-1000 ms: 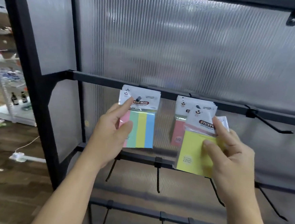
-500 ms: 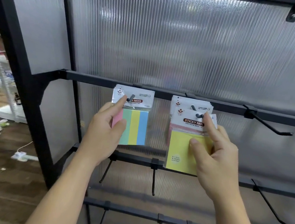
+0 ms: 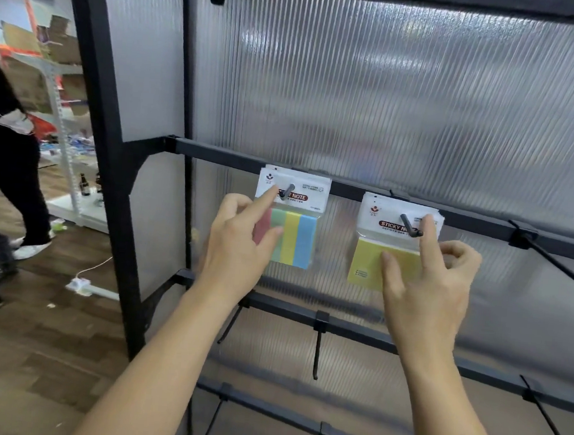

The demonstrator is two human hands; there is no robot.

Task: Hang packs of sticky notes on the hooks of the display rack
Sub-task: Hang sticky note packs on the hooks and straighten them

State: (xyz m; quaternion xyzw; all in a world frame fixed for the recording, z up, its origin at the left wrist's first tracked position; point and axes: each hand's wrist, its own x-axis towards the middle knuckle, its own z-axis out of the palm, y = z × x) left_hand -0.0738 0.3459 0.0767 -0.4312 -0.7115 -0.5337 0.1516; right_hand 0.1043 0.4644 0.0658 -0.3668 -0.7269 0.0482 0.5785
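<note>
My left hand (image 3: 238, 248) rests on the clear-wrapped pack of pink, green, yellow and blue striped sticky notes (image 3: 297, 242), which hangs by its white header card from a black metal hook (image 3: 287, 192) on the upper black crossbar (image 3: 221, 155) of the display rack. The forefinger is stretched out with its tip on the card just beside the hook and the thumb lies flat on the stripes. Nothing is clasped; the hand is spread and only pressing. My right hand (image 3: 427, 297) is at the clear-wrapped pack of yellow sticky notes (image 3: 365, 268), the front one of a small stack hanging on the second black hook (image 3: 408, 224) along the same bar. Its forefinger points up against the header card beside the hook's upturned tip and the thumb presses the yellow pad. The other fingers curl at the pack's right edge, and I cannot tell whether they pinch it. Behind both packs stands a ribbed translucent plastic panel (image 3: 390, 105). Further right a third black hook (image 3: 557, 262) juts from the bar. Off to the left a person in black clothes (image 3: 5, 161) stands on the wooden floor (image 3: 27, 351).
</note>
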